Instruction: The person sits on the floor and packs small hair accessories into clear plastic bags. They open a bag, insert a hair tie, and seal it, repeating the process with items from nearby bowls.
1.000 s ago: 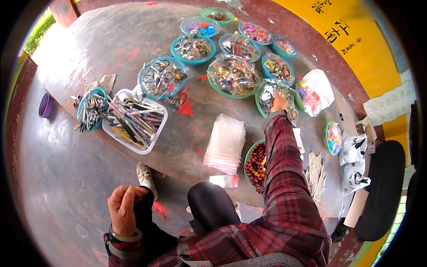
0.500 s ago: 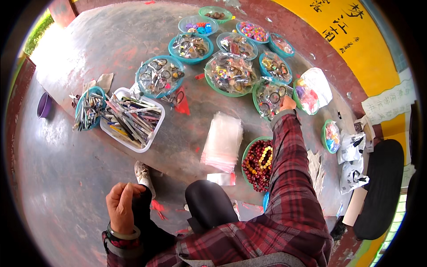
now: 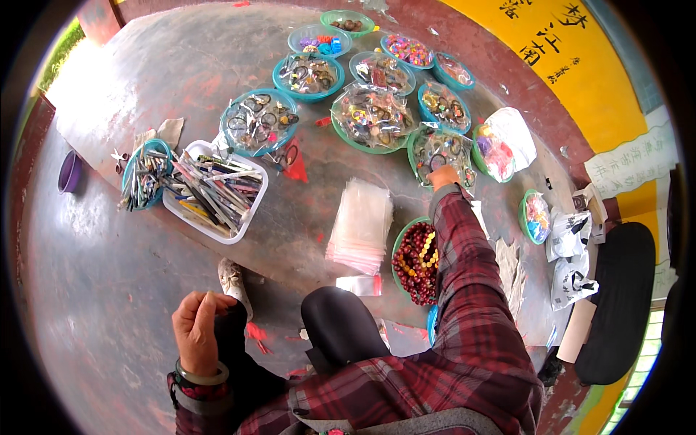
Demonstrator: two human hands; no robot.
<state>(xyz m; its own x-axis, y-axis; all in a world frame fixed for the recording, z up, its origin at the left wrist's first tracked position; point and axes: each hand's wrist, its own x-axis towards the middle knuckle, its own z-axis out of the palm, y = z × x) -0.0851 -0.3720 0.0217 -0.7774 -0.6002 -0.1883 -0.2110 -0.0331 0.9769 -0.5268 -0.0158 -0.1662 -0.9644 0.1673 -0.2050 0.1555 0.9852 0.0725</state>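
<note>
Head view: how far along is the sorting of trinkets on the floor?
Done: many teal bowls, like the keyring bowl, already hold bagged trinkets. In hand: the right hand reaches into a teal bowl; the left hand rests by the knee. Left: a stack of clear bags lies unused.

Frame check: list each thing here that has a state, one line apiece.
right hand: reaching into a teal bowl of bagged trinkets
left hand: loosely curled above the knee, apparently empty
stack of clear bags: lying flat
white tray: heaped with pens
bead bowl: full
</note>
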